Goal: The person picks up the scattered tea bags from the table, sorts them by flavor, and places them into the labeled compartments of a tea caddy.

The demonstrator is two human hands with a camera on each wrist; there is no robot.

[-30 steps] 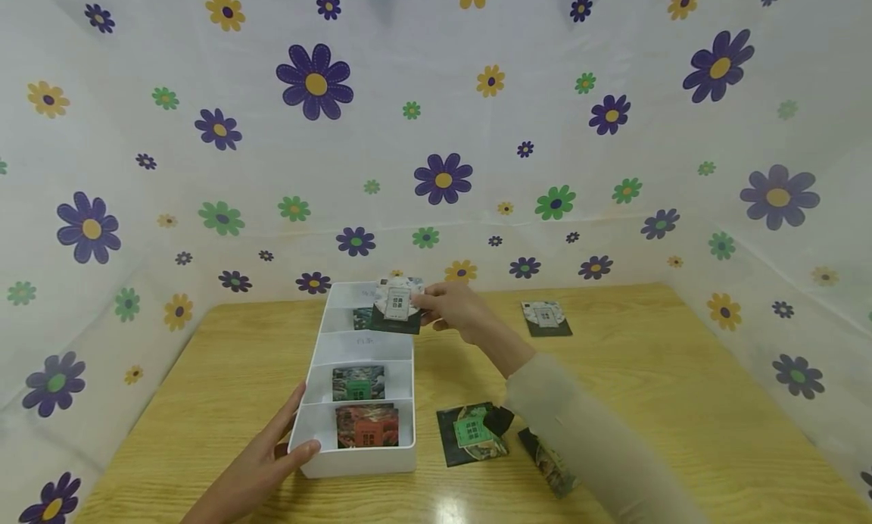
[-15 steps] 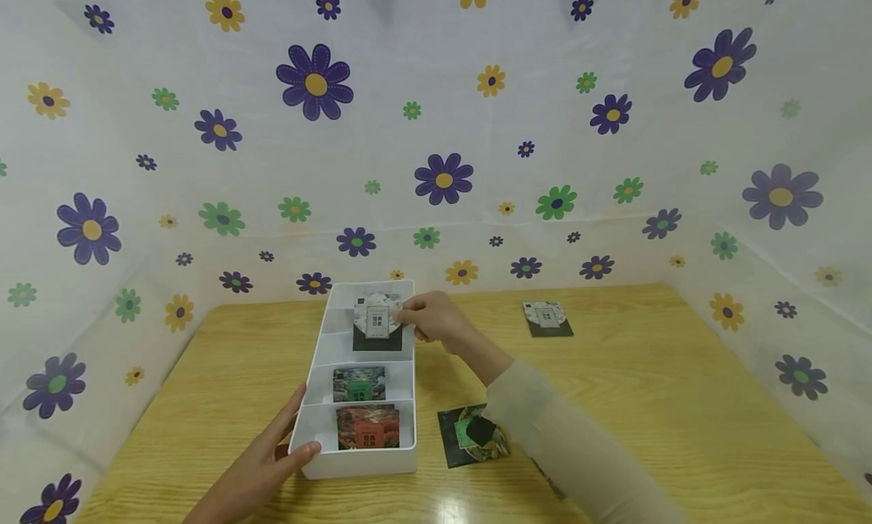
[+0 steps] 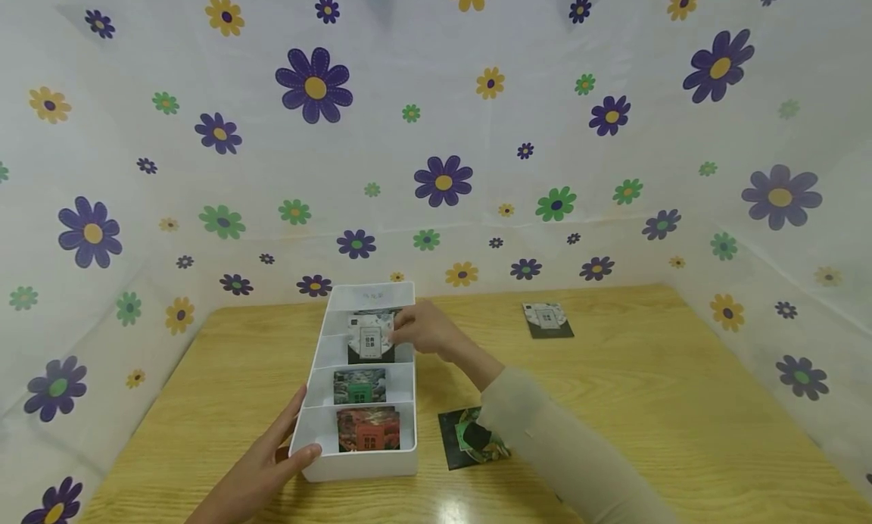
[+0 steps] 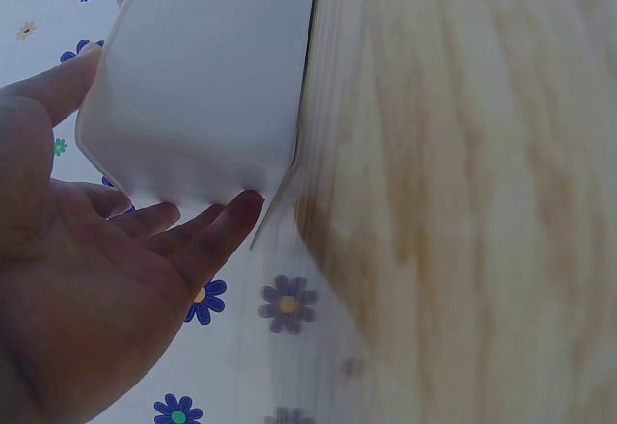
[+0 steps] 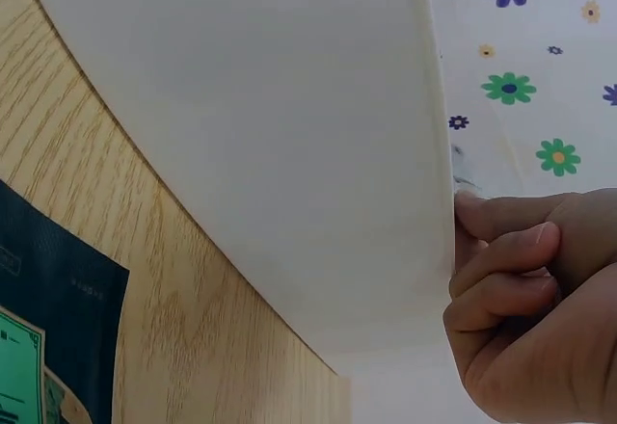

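Note:
A white divided box stands lengthwise on the table in the head view. My left hand holds its near left corner, thumb at the front rim and fingers along the side; the left wrist view shows this hand against the box wall. My right hand pinches the right edge of a white-and-black tea packet, upright in the middle compartment. In the right wrist view the right hand is at the box rim, its packet mostly hidden behind the wall. Green packets and red packets fill the two nearer compartments.
Another white-and-black packet lies at the back right of the wooden table. A black-and-green packet lies right of the box, partly covered by the right wrist. Flower-patterned cloth surrounds the table.
My right hand has moved left and toward me with the white-and-black packet, lowering it from above the box into the middle compartment. The left hand has stayed on the box corner.

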